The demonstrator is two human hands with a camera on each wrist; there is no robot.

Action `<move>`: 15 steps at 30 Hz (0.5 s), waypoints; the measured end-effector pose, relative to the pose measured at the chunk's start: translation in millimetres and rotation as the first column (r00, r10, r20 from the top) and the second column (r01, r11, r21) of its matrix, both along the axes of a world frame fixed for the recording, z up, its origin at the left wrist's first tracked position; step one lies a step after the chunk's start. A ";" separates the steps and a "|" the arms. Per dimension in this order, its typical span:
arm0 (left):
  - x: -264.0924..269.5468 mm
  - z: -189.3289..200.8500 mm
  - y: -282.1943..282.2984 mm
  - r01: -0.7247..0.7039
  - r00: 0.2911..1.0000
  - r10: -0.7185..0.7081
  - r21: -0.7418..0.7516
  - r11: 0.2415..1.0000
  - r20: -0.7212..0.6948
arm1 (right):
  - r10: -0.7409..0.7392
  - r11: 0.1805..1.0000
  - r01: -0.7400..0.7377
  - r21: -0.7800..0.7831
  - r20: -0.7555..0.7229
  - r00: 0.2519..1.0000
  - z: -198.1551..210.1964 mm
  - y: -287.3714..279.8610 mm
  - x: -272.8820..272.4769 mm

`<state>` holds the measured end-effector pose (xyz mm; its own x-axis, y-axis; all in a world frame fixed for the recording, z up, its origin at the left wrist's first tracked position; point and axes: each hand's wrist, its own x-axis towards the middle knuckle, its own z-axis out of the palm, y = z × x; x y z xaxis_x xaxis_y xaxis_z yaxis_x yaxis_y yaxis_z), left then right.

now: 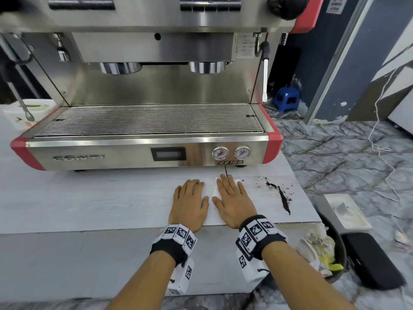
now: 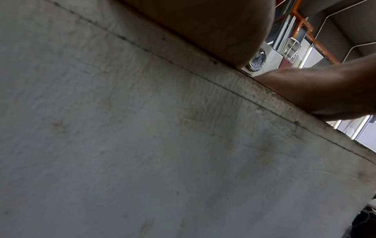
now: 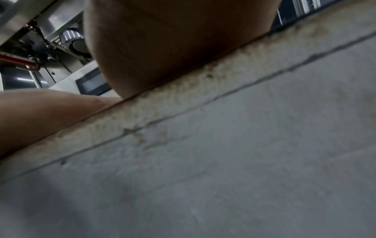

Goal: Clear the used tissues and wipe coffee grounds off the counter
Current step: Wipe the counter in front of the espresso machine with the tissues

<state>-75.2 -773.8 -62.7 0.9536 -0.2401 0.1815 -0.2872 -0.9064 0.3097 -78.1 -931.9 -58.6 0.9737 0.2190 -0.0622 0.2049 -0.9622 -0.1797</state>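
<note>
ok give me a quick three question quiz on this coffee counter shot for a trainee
1. True or false: both hands lie flat, fingers straight, on the white tissue.
2. On which side of the right hand does the streak of coffee grounds lie?
A. its left
B. its right
C. under the palm
3. Fill in: the crumpled tissues sit in a black ____ below the counter's right end.

Key
1. True: the left hand and the right hand both press it flat.
2. B
3. bin
</note>
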 end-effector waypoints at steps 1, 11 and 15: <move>0.1 -0.1 -0.3 -0.001 1.000 0.001 0.007 1.000 0.000 | 0.000 1.000 0.000 0.001 -0.003 1.000 -0.2 0.5 3.5; 0.0 0.7 -1.1 -0.001 1.000 0.001 0.000 1.000 0.000 | -0.075 0.997 0.076 0.010 -0.016 0.997 5.1 -27.3 24.0; -1.0 2.4 -1.3 -0.002 1.000 0.002 -0.010 1.000 0.009 | -0.111 0.994 0.111 0.011 -0.032 0.993 5.8 -48.3 25.6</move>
